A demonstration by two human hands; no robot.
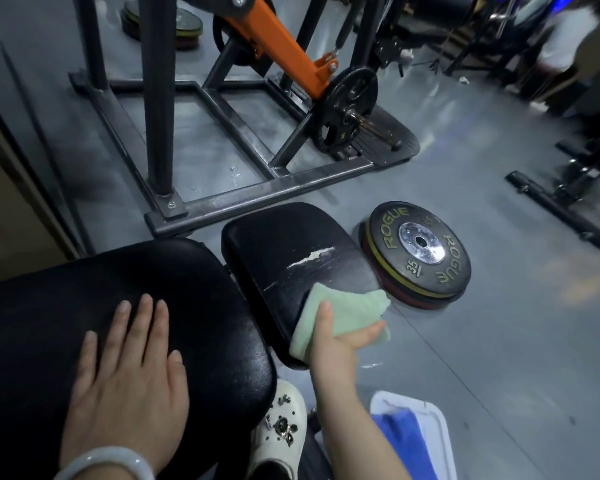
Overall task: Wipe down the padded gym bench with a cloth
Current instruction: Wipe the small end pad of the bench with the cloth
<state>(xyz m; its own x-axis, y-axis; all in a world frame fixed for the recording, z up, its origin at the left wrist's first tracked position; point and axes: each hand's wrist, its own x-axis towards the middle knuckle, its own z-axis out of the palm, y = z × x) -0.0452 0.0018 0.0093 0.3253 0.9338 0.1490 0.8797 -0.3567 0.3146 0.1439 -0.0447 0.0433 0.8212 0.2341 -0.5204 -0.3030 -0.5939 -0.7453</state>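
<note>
My left hand (125,368) is lying flat on the near bench pad (84,289) while my right hand (340,337) is gripping the green cloth (347,306) at the torn seat pad's (284,247) right edge, risking snagging the tear (312,256).

Open grey floor (482,341) lies right of the seat pad (291,251). A stacked weight plate (421,247) crowds the pad's far right edge; the machine frame (257,195) blocks the far side, white bin (437,420) sits near right.

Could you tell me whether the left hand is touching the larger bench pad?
Touching. The head view shows the left hand lying flat, fingers straight, directly on the larger bench pad with no gap beneath the palm.
</note>
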